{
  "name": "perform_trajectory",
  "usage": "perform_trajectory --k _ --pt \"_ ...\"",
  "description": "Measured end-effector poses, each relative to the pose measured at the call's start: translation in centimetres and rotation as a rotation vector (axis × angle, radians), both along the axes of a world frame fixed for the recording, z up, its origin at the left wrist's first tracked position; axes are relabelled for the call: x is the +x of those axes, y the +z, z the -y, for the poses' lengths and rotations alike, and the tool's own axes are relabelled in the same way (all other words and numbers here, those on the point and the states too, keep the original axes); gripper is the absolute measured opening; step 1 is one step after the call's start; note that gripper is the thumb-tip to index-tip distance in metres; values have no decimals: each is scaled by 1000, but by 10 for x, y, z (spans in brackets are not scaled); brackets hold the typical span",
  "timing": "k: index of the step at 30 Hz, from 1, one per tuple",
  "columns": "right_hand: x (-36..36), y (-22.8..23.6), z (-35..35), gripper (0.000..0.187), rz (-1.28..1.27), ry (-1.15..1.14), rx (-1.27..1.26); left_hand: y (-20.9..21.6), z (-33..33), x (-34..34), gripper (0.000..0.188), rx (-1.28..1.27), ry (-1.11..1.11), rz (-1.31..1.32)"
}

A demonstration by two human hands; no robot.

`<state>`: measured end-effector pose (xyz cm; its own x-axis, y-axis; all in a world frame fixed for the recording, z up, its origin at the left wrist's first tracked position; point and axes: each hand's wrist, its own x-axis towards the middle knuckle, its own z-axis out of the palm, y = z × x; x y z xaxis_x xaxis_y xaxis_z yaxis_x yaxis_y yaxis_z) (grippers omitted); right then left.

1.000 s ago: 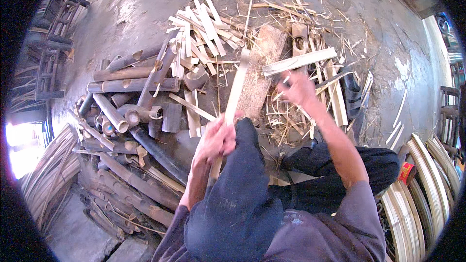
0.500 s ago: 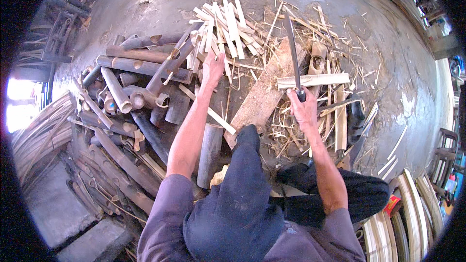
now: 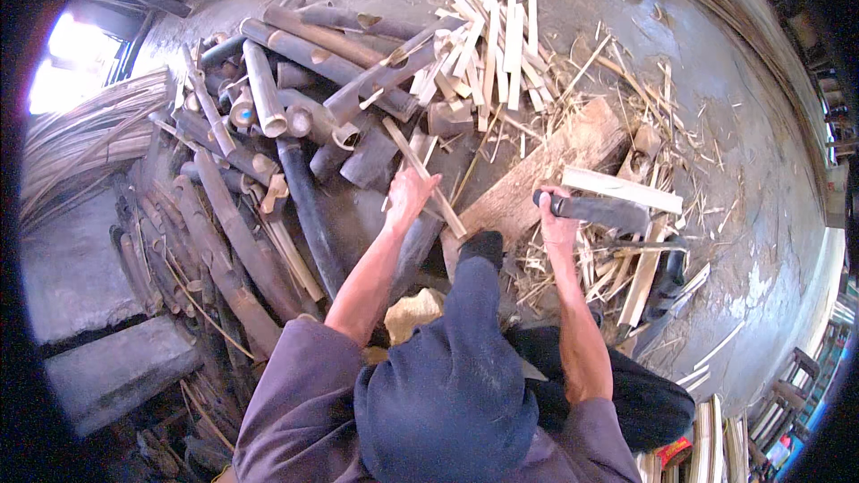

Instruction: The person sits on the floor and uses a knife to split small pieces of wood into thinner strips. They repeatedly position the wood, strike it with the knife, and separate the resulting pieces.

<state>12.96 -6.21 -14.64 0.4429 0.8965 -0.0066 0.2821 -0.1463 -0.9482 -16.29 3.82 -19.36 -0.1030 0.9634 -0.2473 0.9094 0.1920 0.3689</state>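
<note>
Two hands are busy. The left hand [image 3: 410, 197] grabs a thin bamboo strip [image 3: 420, 174] by the dark bamboo tubes [image 3: 295, 80]. The right hand [image 3: 557, 225] grips a big dark knife [image 3: 595, 210] over the wooden block [image 3: 537, 183] on the floor [image 3: 761, 215].

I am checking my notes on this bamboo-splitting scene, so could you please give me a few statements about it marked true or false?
1. The right hand grips a dark heavy blade held roughly level. True.
2. The left hand rests on the person's knee. False: it reaches forward to a pale split strip in front of the dark bamboo pieces.
3. A wooden plank lies slantwise on the floor ahead of the person. True.
4. The heap of pale split sticks lies beside the person's right foot. False: it lies farther off, beyond the plank.
5. The round bamboo tubes are piled to the person's left. True.
</note>
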Motion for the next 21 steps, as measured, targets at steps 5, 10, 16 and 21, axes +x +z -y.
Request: perform_trajectory --k 5,10,16,21 --pt "26 28 32 22 0 -137 -198 -1 -9 8 46 -294 151 416" --pt "69 77 58 31 -106 -176 -278 38 19 18 29 -334 283 1321" --pt "42 131 73 56 -172 -119 -352 116 2 75 33 -174 165 1731" --pt "8 106 106 48 215 -90 -350 141 5 112 45 -56 186 1573"
